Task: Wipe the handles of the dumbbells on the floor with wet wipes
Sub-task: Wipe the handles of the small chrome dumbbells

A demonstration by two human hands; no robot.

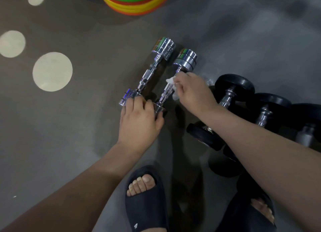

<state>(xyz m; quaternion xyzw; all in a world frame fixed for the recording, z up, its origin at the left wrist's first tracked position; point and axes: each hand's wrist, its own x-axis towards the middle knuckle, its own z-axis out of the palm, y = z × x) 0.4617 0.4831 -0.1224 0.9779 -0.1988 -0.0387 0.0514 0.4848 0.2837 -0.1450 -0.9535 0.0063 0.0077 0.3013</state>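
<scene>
Head view: one chrome dumbbell lies on the floor. The right hand pinches a wet wipe against its handle. The left hand grips its near end between thumb and forefinger. A second dumbbell lies just left of it and black dumbbells just right.

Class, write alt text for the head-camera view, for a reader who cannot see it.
A person's right hand holds a white wet wipe against the handle of a chrome dumbbell on a grey floor, while the left hand grips its near end. A second chrome dumbbell lies beside it on the left, black dumbbells on the right.
</scene>
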